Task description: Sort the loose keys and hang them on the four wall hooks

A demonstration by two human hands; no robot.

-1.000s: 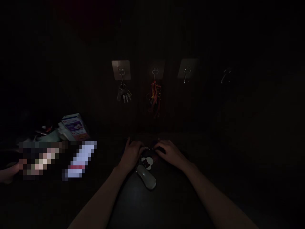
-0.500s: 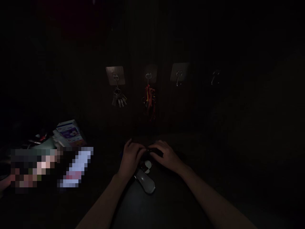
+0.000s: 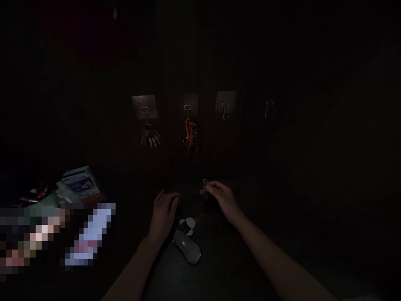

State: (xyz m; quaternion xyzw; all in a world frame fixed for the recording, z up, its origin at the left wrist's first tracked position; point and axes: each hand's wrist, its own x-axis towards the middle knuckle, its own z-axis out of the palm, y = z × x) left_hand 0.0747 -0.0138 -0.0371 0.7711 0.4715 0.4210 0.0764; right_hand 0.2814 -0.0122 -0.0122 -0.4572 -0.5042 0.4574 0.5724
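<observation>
Bare hands (image 3: 163, 212) and bare forearms (image 3: 269, 247)

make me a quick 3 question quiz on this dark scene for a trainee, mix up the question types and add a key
1. Short answer: what hangs from the leftmost hook?
2. True or false: the right hand has a small metal loop at its fingertips.
3. Fill the gap: the shiny oblong piece sits ____ in the picture than the white-lobed piece.

Key:
1. A bunch of keys
2. True
3. Lower
</observation>
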